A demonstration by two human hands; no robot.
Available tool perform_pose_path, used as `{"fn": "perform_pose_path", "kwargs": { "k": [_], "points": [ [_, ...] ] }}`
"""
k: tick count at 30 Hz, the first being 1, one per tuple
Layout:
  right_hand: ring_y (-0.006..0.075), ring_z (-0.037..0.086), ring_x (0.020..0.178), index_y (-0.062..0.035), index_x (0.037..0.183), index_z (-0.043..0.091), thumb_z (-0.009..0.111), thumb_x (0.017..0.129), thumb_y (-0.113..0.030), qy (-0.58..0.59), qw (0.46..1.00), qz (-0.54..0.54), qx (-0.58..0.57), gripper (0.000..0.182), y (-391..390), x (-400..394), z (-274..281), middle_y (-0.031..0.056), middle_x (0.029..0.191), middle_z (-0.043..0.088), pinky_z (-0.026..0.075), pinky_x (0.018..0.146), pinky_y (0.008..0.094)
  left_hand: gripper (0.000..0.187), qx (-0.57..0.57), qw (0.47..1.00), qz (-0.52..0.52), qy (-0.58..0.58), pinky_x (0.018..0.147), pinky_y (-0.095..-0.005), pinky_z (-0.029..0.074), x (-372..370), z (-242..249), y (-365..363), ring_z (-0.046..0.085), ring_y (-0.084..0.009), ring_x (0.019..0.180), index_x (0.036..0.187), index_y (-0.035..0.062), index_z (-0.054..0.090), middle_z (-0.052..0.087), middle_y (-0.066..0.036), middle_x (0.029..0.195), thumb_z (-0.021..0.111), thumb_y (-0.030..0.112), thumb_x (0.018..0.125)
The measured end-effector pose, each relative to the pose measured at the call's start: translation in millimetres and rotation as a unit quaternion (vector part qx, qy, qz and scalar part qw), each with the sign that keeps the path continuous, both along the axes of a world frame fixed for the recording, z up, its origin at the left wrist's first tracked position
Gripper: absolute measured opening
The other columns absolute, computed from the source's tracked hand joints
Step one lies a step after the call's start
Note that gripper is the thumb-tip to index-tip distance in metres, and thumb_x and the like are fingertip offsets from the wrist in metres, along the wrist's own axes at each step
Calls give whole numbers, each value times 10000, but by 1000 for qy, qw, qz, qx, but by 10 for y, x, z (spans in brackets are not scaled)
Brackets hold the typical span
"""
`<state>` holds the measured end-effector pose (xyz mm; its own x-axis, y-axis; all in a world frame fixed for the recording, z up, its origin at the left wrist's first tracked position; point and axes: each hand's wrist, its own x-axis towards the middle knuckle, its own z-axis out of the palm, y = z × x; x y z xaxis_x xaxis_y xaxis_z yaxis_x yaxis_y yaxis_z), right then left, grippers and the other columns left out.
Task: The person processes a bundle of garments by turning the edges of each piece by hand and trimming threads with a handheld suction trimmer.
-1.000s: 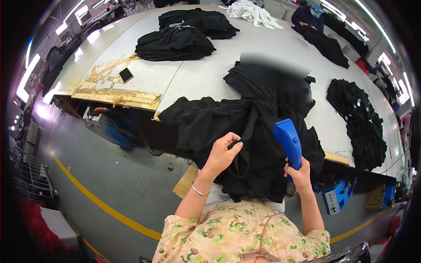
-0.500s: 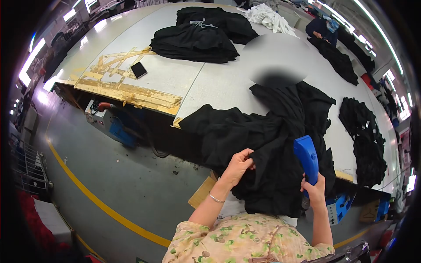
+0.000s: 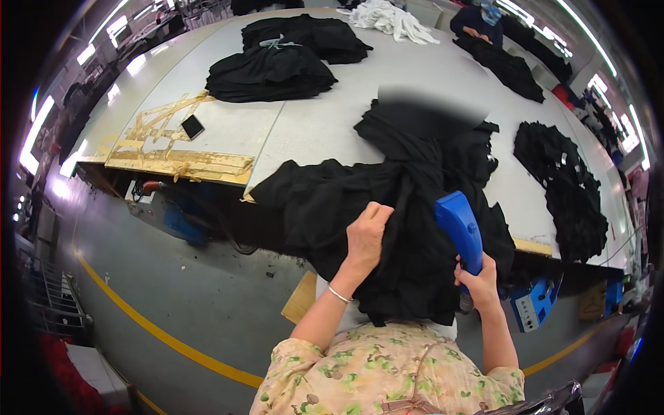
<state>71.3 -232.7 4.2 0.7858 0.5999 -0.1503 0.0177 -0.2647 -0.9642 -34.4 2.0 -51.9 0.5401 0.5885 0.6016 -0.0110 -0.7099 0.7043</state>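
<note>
A large black garment [image 3: 346, 200] lies bunched over the near edge of a long white table [image 3: 325, 124] and hangs down in front of me. My left hand [image 3: 366, 232] grips a fold of this black cloth, fingers closed on it. My right hand [image 3: 478, 282] holds the handle of a blue hand tool [image 3: 460, 228], which points up beside the garment, to the right of my left hand. A silver bracelet sits on my left wrist.
Stacks of black garments [image 3: 277, 66] lie at the far left, another black pile [image 3: 567, 187] at the right, white cloth [image 3: 387, 17] at the back. A phone [image 3: 191, 126] rests by yellow taped strips [image 3: 180, 162]. Another person [image 3: 477, 21] works far off. Yellow floor line [image 3: 159, 332] below.
My left hand has shifted its grip higher on the black cloth and pulled the fold up. The blue tool stays raised in my right hand; the view has swung slightly.
</note>
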Motion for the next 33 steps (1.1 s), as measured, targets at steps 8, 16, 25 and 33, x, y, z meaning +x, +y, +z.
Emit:
{"fn": "perform_pose_path", "kwargs": {
  "k": [8,16,25,33],
  "points": [
    [123,601,608,38,976,605,676,720,7,47,998,15,33,268,-387,437,-94,53,760,606,512,589,274,116,-223,969,-104,-12,639,-254,474,289,-23,-575,602,-113,667,968,-6,614,617,-99,748,627,-59,866],
    [115,618,662,35,1007,611,694,711,20,146,981,106,75,308,-635,690,-166,55,786,621,522,610,268,249,-217,974,-63,22,550,-195,371,504,156,-984,422,-16,597,1003,-11,634,523,24,729,580,-148,803],
    [95,593,662,16,1002,610,691,740,2,179,961,193,79,274,-679,812,-185,39,790,617,505,622,260,226,-324,943,-82,-14,554,-178,333,527,189,-1091,379,0,613,1053,-20,676,487,71,722,591,-112,864],
    [105,597,644,36,997,614,689,726,-6,191,957,194,98,284,-682,797,-192,53,762,620,509,613,262,204,-392,912,-118,17,541,-165,374,440,245,-1047,460,7,595,1101,-2,683,608,56,775,565,-49,941]
  ]
}}
